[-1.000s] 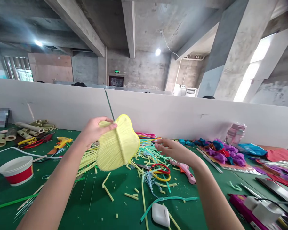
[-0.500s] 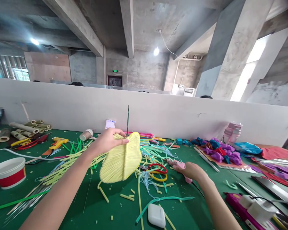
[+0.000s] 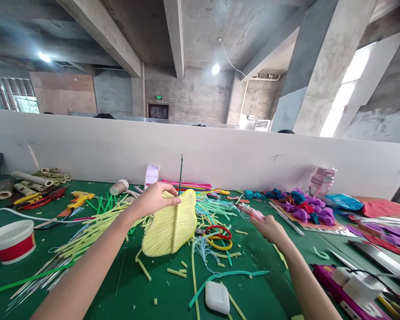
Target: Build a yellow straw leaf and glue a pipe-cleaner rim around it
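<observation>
Green tabletop (image 3: 260, 253) littered with cut strips (image 3: 176, 273), white partition (image 3: 226, 151) behind, concrete room (image 3: 196, 91), lit bulb (image 3: 215, 68) beyond; yellow piece (image 3: 166, 229) pinched in left hand (image 3: 155, 198), pink tool (image 3: 250, 212) gripped in right hand (image 3: 270, 230).

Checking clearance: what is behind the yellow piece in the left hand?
Turquoise strips and scissors show beyond the yellow piece on its right, yellow strips on its left. Anything directly behind is covered; scissor tips aren't visible.
</observation>
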A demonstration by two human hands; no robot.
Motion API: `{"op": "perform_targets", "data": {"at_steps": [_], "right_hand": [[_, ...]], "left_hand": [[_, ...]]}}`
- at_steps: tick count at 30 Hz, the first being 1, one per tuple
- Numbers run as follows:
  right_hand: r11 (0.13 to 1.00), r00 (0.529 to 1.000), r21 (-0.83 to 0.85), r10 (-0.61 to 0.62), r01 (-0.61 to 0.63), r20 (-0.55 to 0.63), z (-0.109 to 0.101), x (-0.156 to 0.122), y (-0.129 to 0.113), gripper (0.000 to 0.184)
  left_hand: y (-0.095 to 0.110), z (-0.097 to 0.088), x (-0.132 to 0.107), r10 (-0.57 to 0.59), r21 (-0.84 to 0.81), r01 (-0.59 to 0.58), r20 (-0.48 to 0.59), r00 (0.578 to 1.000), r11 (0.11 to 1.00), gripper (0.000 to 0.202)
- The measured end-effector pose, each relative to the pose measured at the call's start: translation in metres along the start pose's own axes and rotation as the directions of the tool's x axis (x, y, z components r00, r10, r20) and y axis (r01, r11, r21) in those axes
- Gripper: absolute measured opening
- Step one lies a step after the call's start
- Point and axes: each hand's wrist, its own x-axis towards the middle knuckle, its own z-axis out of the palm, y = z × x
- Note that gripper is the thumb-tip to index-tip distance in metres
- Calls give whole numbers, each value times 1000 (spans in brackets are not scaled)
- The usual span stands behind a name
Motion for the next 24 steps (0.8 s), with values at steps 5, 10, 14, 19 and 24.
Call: {"op": "perform_targets", "data": {"at_steps": [5,10,14,19,24], "right_hand": [[997,999,70,-15,18,-49,-9,-13,-24,55],[985,979,147,-58,88,-198,-9,-45,-57,60],[963,936,184,-131,199,-326,-7,-70,-79,53],[904,909,267,-236,335,-343,-4,-99,-96,40],[828,865,328,-324,455,-383,7,-124,-105,31]], "left_hand": [[-4,3,4,54,-33,-53,37,998,998,35],[-13,11,-2,78,-137,-73,25,997,988,31],[-25,27,-31,-81,-311,41,-116,990,950,36],[-41,49,-73,-373,-755,237,-10,928,612,52],[-40,54,-87,-377,-864,218,36,926,454,43]]}}
